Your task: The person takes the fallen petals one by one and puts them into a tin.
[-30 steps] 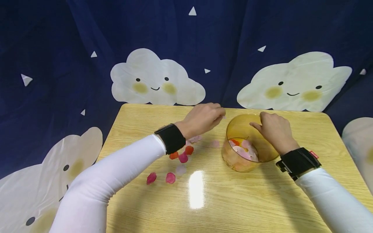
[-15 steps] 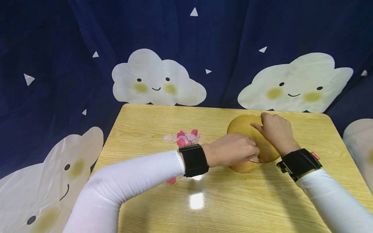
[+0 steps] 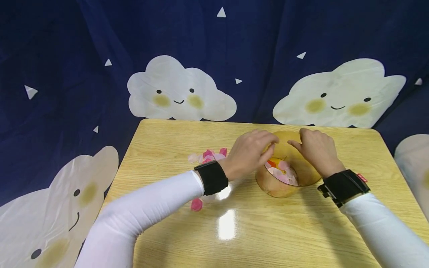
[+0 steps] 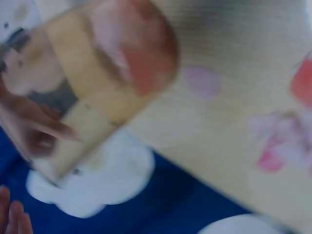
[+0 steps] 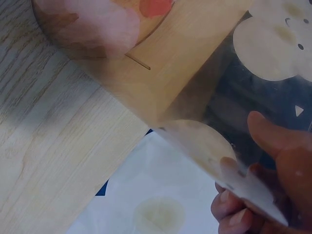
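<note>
A see-through amber tub [image 3: 276,188] stands on the right part of the table, with pink, white and orange petals [image 3: 281,173] lying at its bottom. My right hand [image 3: 316,150] grips the tub's far right rim; in the right wrist view its fingers [image 5: 234,214] are outside the wall and the thumb inside. My left hand [image 3: 251,152] is above the tub's left rim with fingers loosely bent, and no petal shows in it. Its fingertips [image 4: 17,219] appear at the corner of the blurred left wrist view. A small heap of pink and white petals [image 3: 221,153] lies behind the left wrist.
A single deep pink petal [image 3: 196,204] lies nearer the front of the wooden table [image 3: 268,238], below the left forearm. The forearm hides part of the tabletop. A dark blue curtain [image 3: 254,48] with printed clouds hangs right behind the table's back edge.
From the heap side, my left hand went over into the tub, then drew back left to its rim. Petals near the left wrist now appear gathered differently. The right hand keeps its grip.
</note>
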Demonstrator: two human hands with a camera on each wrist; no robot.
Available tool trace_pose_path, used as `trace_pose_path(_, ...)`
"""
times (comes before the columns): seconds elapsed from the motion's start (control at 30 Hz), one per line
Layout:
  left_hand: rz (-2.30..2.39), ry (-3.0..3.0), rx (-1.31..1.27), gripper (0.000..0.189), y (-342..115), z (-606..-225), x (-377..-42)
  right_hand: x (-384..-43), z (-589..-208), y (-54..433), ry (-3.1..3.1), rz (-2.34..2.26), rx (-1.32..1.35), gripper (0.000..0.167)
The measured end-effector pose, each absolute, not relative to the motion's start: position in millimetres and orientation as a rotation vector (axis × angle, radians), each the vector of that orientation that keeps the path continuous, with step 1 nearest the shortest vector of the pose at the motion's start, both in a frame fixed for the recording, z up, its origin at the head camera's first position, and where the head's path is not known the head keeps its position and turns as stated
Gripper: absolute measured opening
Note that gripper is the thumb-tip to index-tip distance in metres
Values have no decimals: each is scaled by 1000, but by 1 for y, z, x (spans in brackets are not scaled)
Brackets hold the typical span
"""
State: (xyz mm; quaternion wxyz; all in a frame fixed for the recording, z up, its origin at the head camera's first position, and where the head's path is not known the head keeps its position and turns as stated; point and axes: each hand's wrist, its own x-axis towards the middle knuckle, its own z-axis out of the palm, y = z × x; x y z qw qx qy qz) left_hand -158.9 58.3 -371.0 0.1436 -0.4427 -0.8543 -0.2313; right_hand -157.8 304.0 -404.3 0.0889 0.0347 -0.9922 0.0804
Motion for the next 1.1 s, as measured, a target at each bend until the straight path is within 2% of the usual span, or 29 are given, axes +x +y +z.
trace_pose_path(0.1, -788, -2504, -1050, 19, 47, -389, -175, -158, -404, 303, -2955, 240, 106, 50)
trace_pose_path(0.23, -733, -2680, -945, 21, 36, -416, -190, -159, -404, 303, -2956, 239, 102, 51)
trace_pose_path(0.47, -362, -2964, -1103, 27, 36, -459, -193, -160, -402, 301, -2956, 239, 108, 50)
trace_pose_path(0.7, -164, -3043, -1190, 23, 43, -488, -181, -159, -402, 299, -2959, 226, 95, 50)
trace_pose_path(1.1, -20, -2939, -1273, 18, 41, -492, -183, -157, -403, 301, -2982, 219, 79, 49)
